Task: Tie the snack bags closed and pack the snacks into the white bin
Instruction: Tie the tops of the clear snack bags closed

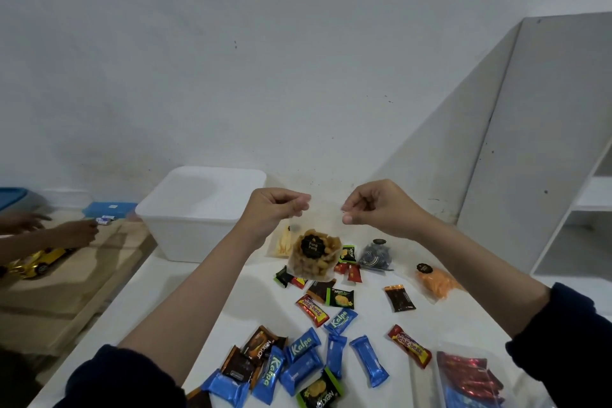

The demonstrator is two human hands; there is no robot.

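A: State the surface and the room, near to far, taking the white bin (pixel 198 209) as landmark.

B: A white table (pixel 205 301) carries everything. Nearest the camera and right of the bin lie scattered wrapped snacks: blue Kalpa packets (pixel 303 344), a green Nextar packet (pixel 341 297) and red Beng-Beng bars (pixel 410 345). A clear pouch of red packets (pixel 470 374) lies at the near right corner. Farther back, an orange snack bag (pixel 435 281) and a dark snack bag (pixel 376 257) sit right of the bin. The bin stands at the table's far left, against a white wall (pixel 265 60). A white shelf unit (pixel 563 142) stands far right of it. Left of the bin, a wooden surface (pixel 66 291) holds a yellow toy car (pixel 36 263), with another person's hand (pixel 77 232) above it.

A: Where is the bag being tied, relative to the hands?

B: The clear snack bag (pixel 314 255) with a black round label hangs just right of the bin, below and between both hands. The left hand (pixel 273 205) and the right hand (pixel 374 209) are raised level with the bin's rim, apart, each with fingers curled and pinching the bag's clear top; the film itself is hard to make out.

A: Orientation?

B: Long axis roughly vertical, open end up, label facing the camera. Whether its base touches the table cannot be told.
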